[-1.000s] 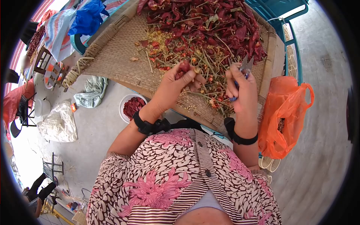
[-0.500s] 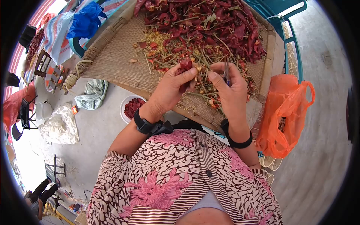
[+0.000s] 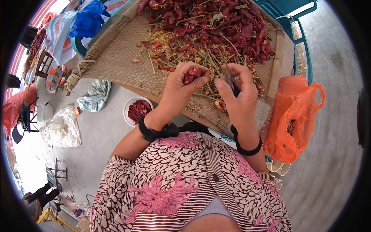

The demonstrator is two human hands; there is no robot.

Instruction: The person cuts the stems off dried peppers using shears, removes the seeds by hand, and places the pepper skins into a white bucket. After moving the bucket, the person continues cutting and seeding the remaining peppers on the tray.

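Note:
My left hand [image 3: 178,88] is closed around a dark red dried chili pepper [image 3: 192,74], gripped between thumb and fingers. Close beside it, my right hand [image 3: 240,94] is wrapped round small scissors [image 3: 230,80]; grey blades show between thumb and forefinger, and most of the handle is hidden. The fingertips of both hands nearly meet above a woven tray [image 3: 116,63]. Beyond them on the tray lies a heap of dried red chilies [image 3: 220,29], with stems and yellow seeds [image 3: 160,38] scattered on the near side.
A white bowl of red chili pieces [image 3: 139,111] stands below the tray's near edge, left of my body. An orange plastic bag [image 3: 291,116] hangs at the right. At the upper left is a blue bag [image 3: 88,19]; a teal metal frame [image 3: 301,46] stands upper right.
My left hand has turned, so the chili now shows between thumb and forefinger. The scissors in my right hand have tilted to the left.

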